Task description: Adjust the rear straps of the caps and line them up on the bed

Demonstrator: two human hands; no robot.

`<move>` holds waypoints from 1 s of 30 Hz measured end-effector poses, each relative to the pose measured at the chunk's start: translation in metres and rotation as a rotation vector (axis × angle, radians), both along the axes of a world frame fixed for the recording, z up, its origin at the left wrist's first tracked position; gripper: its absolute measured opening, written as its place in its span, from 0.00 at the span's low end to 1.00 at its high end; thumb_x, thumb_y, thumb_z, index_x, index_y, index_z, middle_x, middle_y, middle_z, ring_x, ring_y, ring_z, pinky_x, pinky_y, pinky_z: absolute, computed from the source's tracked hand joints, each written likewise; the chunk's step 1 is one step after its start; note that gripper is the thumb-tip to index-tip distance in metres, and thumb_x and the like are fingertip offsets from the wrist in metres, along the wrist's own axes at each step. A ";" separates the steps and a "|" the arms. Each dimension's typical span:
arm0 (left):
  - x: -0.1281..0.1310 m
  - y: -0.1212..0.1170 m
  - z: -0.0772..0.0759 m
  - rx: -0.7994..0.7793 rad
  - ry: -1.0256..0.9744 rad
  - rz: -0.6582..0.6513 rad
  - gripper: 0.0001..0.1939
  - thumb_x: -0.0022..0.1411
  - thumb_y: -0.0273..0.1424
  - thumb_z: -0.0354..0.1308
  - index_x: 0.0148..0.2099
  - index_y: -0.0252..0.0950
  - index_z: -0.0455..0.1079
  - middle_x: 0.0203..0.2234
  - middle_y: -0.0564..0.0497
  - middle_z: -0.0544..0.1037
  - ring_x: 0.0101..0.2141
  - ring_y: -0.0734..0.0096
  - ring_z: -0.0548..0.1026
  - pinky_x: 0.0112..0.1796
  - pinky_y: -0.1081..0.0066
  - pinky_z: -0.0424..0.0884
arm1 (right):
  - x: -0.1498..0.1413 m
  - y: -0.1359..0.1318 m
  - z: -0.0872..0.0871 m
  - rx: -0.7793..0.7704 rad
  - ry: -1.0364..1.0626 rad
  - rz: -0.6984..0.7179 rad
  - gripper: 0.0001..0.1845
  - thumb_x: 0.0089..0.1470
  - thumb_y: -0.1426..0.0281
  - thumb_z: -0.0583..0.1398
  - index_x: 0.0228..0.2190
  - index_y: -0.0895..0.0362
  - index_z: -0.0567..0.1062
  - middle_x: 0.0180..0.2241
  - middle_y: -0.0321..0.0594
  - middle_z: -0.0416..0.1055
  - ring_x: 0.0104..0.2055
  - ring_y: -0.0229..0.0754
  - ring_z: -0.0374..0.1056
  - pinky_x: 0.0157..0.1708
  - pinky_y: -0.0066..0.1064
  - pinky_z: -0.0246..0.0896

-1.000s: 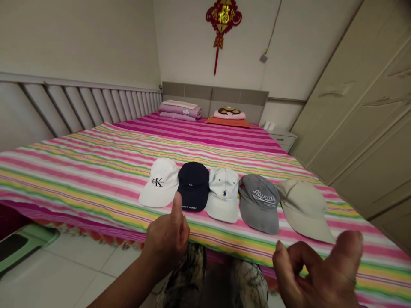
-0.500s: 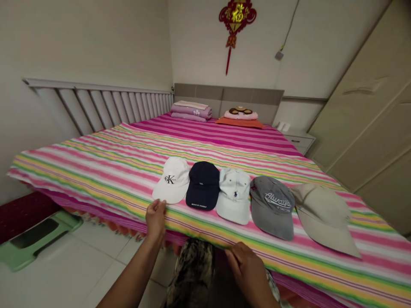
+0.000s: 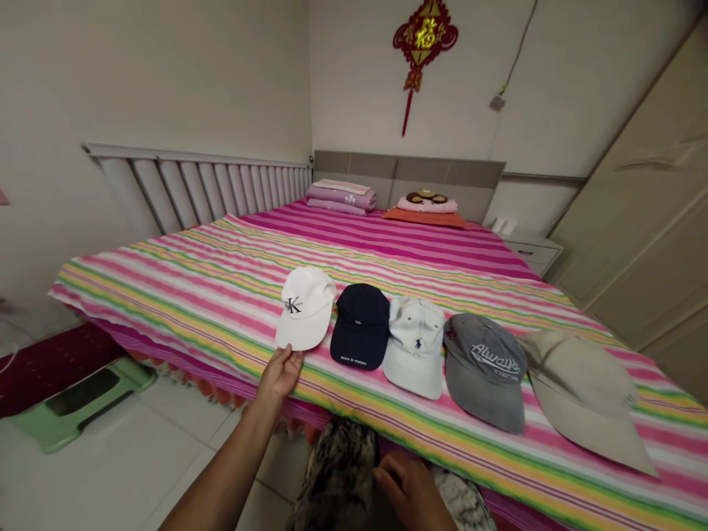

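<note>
Your left hand [image 3: 281, 372] has its fingertips near together, touching the brim of the white cap [image 3: 307, 313], eleven o'clock on the bed [image 3: 182, 295], clamping unclear; likely light, soft-crowned, best held by the stiffer brim; right hand [image 3: 412, 483] curled, closure unclear

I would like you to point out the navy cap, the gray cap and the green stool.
navy cap [image 3: 361, 324], head view, crown
gray cap [image 3: 485, 354], head view, crown
stool [image 3: 119, 383], head view, top surface edge

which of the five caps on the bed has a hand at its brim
The white cap with the black "K" lettering, at the left end of the row: the left hand's fingers are at its brim. No hand is at the other four.
</note>
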State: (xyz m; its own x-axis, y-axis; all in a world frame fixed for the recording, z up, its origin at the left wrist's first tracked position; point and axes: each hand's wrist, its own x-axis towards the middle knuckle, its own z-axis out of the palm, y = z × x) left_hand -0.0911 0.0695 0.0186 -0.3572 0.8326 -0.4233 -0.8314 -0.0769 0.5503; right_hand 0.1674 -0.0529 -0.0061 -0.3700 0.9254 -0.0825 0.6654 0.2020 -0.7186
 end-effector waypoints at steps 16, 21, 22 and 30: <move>0.034 -0.097 -0.044 0.260 0.431 -0.919 0.16 0.39 0.29 0.67 0.35 0.33 0.75 0.27 0.46 0.78 0.33 0.63 0.75 0.35 0.69 0.68 | 0.031 0.055 0.092 -0.404 1.486 -0.254 0.14 0.30 0.68 0.71 0.23 0.55 0.73 0.20 0.30 0.70 0.21 0.33 0.65 0.24 0.23 0.61; 0.019 -0.064 0.005 0.406 0.454 -1.272 0.28 0.43 0.44 0.63 0.42 0.28 0.73 0.33 0.40 0.77 0.30 0.66 0.74 0.22 0.77 0.64 | 0.038 0.039 0.087 -0.413 1.553 -0.312 0.14 0.30 0.69 0.71 0.21 0.55 0.72 0.19 0.29 0.68 0.20 0.31 0.63 0.22 0.20 0.60; 0.023 -0.060 0.016 0.402 0.471 -1.333 0.28 0.44 0.43 0.62 0.45 0.29 0.72 0.34 0.41 0.77 0.28 0.69 0.74 0.19 0.79 0.61 | 0.037 0.036 0.085 -0.417 1.549 -0.308 0.14 0.30 0.69 0.71 0.21 0.55 0.72 0.18 0.29 0.68 0.20 0.31 0.63 0.22 0.20 0.60; 0.082 -0.065 0.081 0.496 0.199 -1.314 0.21 0.35 0.27 0.68 0.37 0.28 0.75 0.28 0.45 0.78 0.27 0.71 0.74 0.30 0.76 0.69 | 0.057 0.022 0.089 -0.356 0.952 -0.235 0.14 0.38 0.62 0.67 0.24 0.58 0.73 0.20 0.35 0.70 0.19 0.33 0.62 0.19 0.23 0.54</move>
State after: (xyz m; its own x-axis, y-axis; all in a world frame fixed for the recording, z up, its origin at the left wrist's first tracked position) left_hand -0.0093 0.0040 0.0999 0.7634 0.6453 -0.0288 -0.3606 0.4627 0.8098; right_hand 0.2246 -0.0306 0.0828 -0.2386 0.9619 -0.1334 -0.2123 -0.1857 -0.9594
